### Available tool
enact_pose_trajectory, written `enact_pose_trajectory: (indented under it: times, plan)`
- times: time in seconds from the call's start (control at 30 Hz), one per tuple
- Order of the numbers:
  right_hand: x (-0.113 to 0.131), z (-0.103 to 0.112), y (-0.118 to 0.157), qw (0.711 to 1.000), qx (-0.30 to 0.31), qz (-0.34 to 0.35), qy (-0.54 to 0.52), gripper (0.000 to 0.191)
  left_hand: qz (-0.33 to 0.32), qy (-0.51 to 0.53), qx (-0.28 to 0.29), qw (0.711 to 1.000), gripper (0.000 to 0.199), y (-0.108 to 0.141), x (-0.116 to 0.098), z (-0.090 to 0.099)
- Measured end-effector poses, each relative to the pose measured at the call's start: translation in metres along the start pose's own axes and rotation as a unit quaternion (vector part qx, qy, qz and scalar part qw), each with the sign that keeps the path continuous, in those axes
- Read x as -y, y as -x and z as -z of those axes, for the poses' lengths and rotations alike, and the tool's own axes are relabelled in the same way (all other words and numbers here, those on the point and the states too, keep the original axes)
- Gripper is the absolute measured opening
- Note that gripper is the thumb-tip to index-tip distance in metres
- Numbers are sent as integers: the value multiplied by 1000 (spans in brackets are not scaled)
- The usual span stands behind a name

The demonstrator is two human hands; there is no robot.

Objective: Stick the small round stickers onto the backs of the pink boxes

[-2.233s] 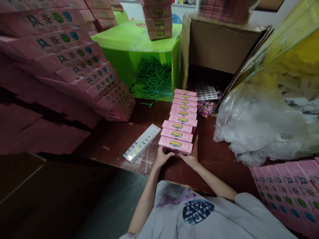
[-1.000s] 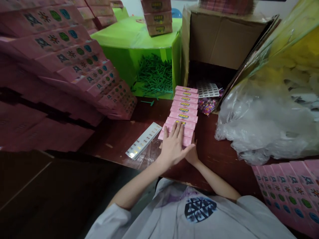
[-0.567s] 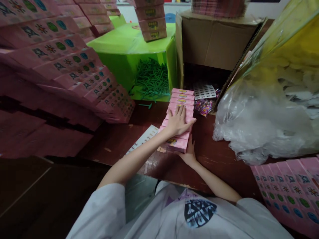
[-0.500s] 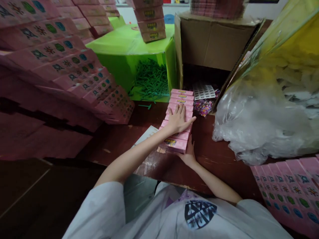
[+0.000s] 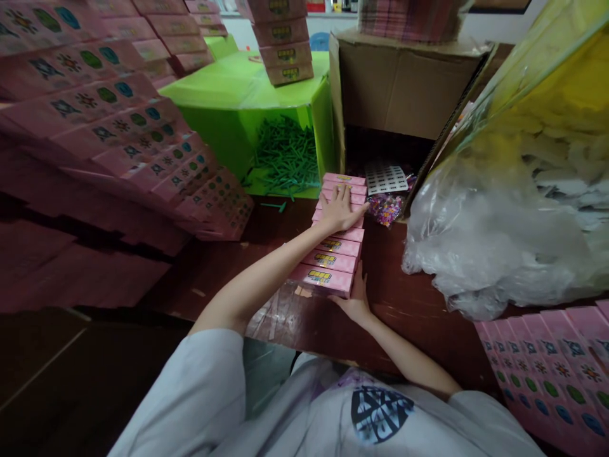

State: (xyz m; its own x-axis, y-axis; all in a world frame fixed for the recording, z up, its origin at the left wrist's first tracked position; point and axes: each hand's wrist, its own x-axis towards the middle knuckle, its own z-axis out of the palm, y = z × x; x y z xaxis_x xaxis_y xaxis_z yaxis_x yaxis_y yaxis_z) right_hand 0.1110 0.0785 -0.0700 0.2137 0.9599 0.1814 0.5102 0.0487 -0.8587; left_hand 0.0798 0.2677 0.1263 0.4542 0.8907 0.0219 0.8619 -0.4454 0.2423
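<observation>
A row of pink boxes (image 5: 328, 261), packed face to face, lies on the dark red-brown table in front of me. My left hand (image 5: 339, 212) rests flat on top of the row toward its far end, fingers spread. At the near right corner, my right hand (image 5: 356, 301) cups the end box, its thumb at the front and fingers along the right side. Yellow printed labels show on the nearest boxes. My left forearm covers part of the row's left side.
A lime-green box (image 5: 325, 136) holds many green sticks (image 5: 288, 152); one green stick (image 5: 280, 206) lies outside it. Stacked pink boxes (image 5: 124, 120) rise at left. A cardboard box (image 5: 390, 89), a bag of colourful small pieces (image 5: 386, 208) and a large plastic bag (image 5: 457, 235) stand right.
My left hand has slid forward along the row, uncovering more of the nearer box tops. The near boxes now reach further left, over where a pale sheet showed. My right hand stays at the corner.
</observation>
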Motion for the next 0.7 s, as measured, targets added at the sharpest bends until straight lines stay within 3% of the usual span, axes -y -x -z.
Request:
enact_pose_trajectory:
  times: [0.43, 0.57, 0.7]
  plan:
    - [3, 3, -1, 1000, 9, -1, -23, 134, 9, 22, -24, 999, 88, -40, 5, -1]
    - [3, 4, 0, 1000, 11, -5, -21, 134, 11, 27, -7, 1000, 85, -54, 8, 1]
    - [3, 5, 0, 1000, 8, -1, -27, 131, 2, 55, 36, 998, 71, -57, 9, 18]
